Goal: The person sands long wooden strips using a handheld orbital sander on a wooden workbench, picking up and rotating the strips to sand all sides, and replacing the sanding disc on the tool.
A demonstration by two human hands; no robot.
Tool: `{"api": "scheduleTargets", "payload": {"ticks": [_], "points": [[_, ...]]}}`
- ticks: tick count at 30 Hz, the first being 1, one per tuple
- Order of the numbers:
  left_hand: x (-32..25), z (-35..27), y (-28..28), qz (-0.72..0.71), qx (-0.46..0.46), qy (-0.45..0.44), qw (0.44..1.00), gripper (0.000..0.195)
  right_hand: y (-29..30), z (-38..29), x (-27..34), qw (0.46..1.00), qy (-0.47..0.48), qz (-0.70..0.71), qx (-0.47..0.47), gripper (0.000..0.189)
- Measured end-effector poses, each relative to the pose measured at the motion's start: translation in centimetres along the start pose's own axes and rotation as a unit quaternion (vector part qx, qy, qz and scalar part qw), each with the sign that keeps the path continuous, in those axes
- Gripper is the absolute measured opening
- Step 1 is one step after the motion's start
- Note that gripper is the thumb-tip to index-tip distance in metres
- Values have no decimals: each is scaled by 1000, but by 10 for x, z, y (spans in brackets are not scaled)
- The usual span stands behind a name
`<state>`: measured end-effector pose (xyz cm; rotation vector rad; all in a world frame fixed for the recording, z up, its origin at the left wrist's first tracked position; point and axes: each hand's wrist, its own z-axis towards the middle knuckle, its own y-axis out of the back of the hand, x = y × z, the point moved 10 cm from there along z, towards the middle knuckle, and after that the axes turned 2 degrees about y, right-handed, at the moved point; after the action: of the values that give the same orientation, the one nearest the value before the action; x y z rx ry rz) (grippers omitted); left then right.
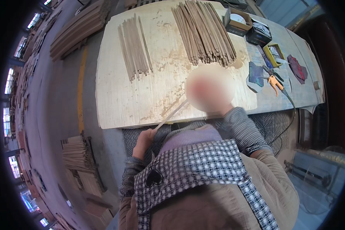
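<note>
My left hand point(145, 139) grips the near end of a thin wooden strip point(172, 115) at the front edge of the table. The strip slants up and right across that edge into a round blurred patch. My right hand point(226, 107) is mostly hidden by this blur, with only its wrist side plain, so its grip cannot be made out. Something reddish shows inside the blur. Beyond my hands, a large bundle of wooden sticks point(204, 34) lies on the pale plywood tabletop point(166, 95). A smaller row of wooden sticks point(133, 49) lies to its left.
On the table's right stand an open cardboard box point(238, 21), a dark box point(258, 33) and a yellow container point(273, 55). An orange-handled air blow gun point(275, 83) with a hose lies near a dark cloth point(256, 74). Stacked boards point(79, 28) and a strip pile point(79, 155) stand left.
</note>
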<state>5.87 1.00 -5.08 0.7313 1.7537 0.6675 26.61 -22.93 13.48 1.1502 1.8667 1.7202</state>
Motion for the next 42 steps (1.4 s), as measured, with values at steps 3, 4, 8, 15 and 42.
{"api": "scheduleTargets", "payload": {"ticks": [3,4,8,15,42], "points": [[-29,9,9,164,28,42,985,28,-80,6,8,959,93,171,-206,34],[-29,7,16,165,-26,37,985,29,-73,11,36,967,111,162,-160,33],[-23,-1,9,183,-103,41,977,29,-31,-5,88,971,155,142,-113,37],[-21,7,-2,138,-44,-39,989,32,-21,-12,-1,948,155,19,-278,45],[-6,9,-10,-110,79,76,988,39,-47,20,-17,989,64,84,-103,55]]}}
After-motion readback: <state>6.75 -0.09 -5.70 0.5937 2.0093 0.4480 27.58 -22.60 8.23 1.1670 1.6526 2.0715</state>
